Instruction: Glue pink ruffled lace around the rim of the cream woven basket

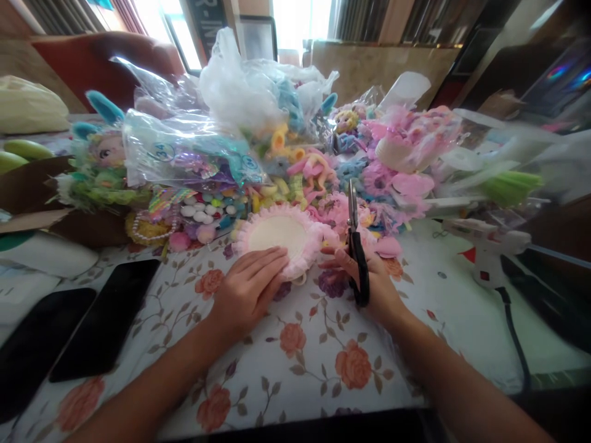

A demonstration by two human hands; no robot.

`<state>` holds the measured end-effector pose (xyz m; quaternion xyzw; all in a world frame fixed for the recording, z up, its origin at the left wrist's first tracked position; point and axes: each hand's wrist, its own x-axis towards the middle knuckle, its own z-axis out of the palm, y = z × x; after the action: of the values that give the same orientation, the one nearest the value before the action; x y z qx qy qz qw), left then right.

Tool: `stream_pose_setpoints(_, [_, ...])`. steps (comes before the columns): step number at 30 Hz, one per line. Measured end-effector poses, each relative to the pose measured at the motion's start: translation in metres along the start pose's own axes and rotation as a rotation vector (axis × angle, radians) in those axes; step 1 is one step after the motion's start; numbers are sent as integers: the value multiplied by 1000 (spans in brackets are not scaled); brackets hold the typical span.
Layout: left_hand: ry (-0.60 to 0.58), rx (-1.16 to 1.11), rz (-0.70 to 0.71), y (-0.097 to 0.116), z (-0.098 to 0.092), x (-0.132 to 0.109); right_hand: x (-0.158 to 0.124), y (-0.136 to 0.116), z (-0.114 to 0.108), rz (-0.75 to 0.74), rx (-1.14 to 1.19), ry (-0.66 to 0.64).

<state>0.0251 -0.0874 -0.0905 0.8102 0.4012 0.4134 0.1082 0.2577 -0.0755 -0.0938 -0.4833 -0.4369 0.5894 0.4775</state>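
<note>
A round cream disc [272, 231] with a frilly pink edge lies on the flowered tablecloth [318, 320]. My left hand [252, 283] rests on the disc's lower edge, its fingers stretched flat over it. To the right of the disc, my right hand [364, 277] holds black-handled scissors [354, 243] with the blades pointing up and away from me. The fingertips of that hand are near the pink frill; whether they touch it is unclear. Pink, yellow and blue soft pieces [318, 175] are heaped just behind the disc.
Two black phones [106, 320] lie at the left, beside a white roll [50, 253] and a cardboard box [28, 191]. Plastic bags [184, 147], beads [203, 209] and a doll [108, 151] stand behind. A white glue gun [492, 246] with a cord is at the right.
</note>
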Motion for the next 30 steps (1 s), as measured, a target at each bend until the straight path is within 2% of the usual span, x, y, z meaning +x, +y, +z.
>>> stream_pose_setpoints(5, [206,-189,-311,6,-2,28,-3,-6,-3,29,-51,-14])
stream_pose_setpoints(8, [477,-218,-333,2,-6,42,-2,-6,-3,74,-60,-23])
stream_pose_setpoints(11, [689,-261,-374,-15,-12,36,0,-4,0,139,-69,-33])
stream_pose_setpoints(14, [617,-376,-651,-29,-16,21,1,0,2,133,-88,-42])
stream_pose_setpoints(15, [543,-461,-771,-31,-17,17,2,1,2,114,-101,-47])
stream_pose_setpoints(17, [356,-635,-924,-31,-16,13,2,3,3,73,-134,-50])
stream_pose_setpoints(19, [202,-781,-964,-28,-14,15,3,5,3,50,-151,-40])
stream_pose_setpoints(20, [168,-835,-965,-27,-14,18,3,5,3,45,-146,-37])
stream_pose_setpoints(25, [185,-1000,-1027,-31,-11,29,3,4,3,80,-51,-30])
stream_pose_setpoints(28, [108,-1087,-1078,-30,-8,35,2,5,3,89,-14,-33])
stream_pose_setpoints(30, [13,-1143,-1139,-27,-5,38,1,5,4,85,-6,-38])
